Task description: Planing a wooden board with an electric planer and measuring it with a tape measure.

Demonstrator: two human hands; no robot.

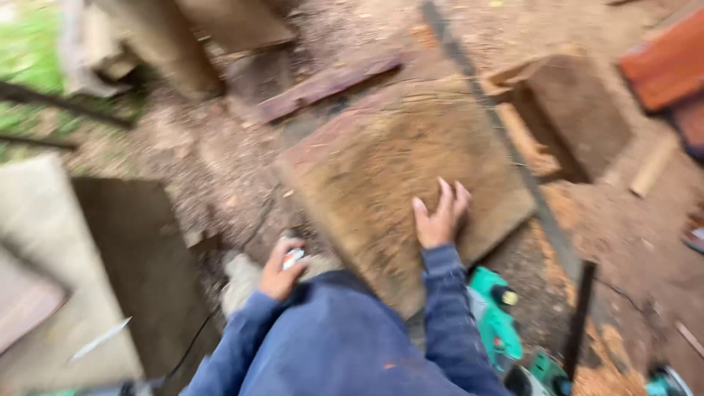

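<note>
Picture's pretty smeared with motion blur, so take the small stuff with a grain of salt. My right hand point(440, 216) is lying flat on a big sawdust-covered wooden board point(396, 176), fingers point(446, 192) spread open and pressed on the surface near the board's lower right edge, gripping nothing. The board sits tilted on the ground point(220, 169), which is dirt covered in sawdust and chips.

My left hand point(281, 270) is down by my knee, fingers curled closed around a small white and red object point(293, 257). Honestly can't tell what it is, most of it is hidden inside the grip and it's blurry.

Below the right sleeve there's a green power tool point(495, 323), partly covered by my arm and cut off at the bottom edge, so I can't say which kind. A dark thin metal bar point(506, 147) runs diagonally past the board's right side. A reddish plank point(330, 81) lies beyond the board's far corner. On the left, a pale panel point(51, 242) gets cut off by the frame, and something orange point(667, 62) is cropped top right.
</note>
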